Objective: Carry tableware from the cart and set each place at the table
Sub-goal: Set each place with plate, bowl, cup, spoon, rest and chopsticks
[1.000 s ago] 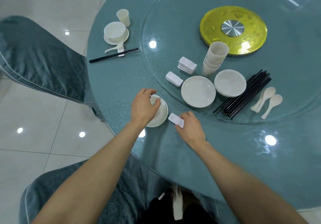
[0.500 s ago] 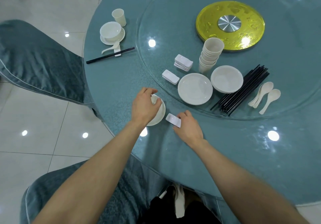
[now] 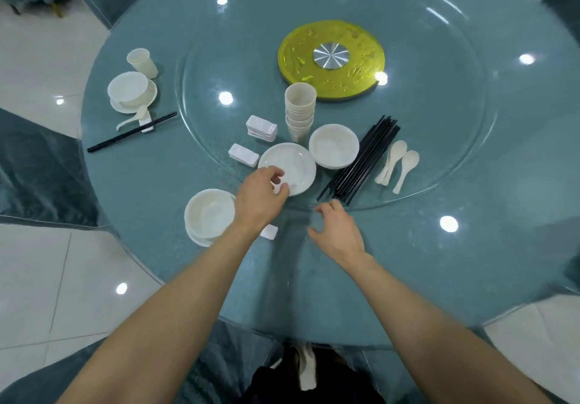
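Observation:
My left hand reaches over the turntable's near edge, and its thumb and forefinger pinch the near rim of a white plate. My right hand hovers over the table with fingers loosely curled and holds nothing, just short of the black chopsticks. At the near table edge a white bowl sits on a plate. A white chopstick rest lies beside it, partly hidden under my left wrist. On the turntable stand stacked cups, a bowl stack, spoons and more rests.
A finished setting with bowl, cup, spoon and chopsticks lies at the left. A yellow disc marks the centre of the glass turntable. Upholstered chairs stand at the left and below me.
My left hand let go of the near bowl and moved up right to the plate. My right hand left the chopstick rest and moved right toward the chopsticks.

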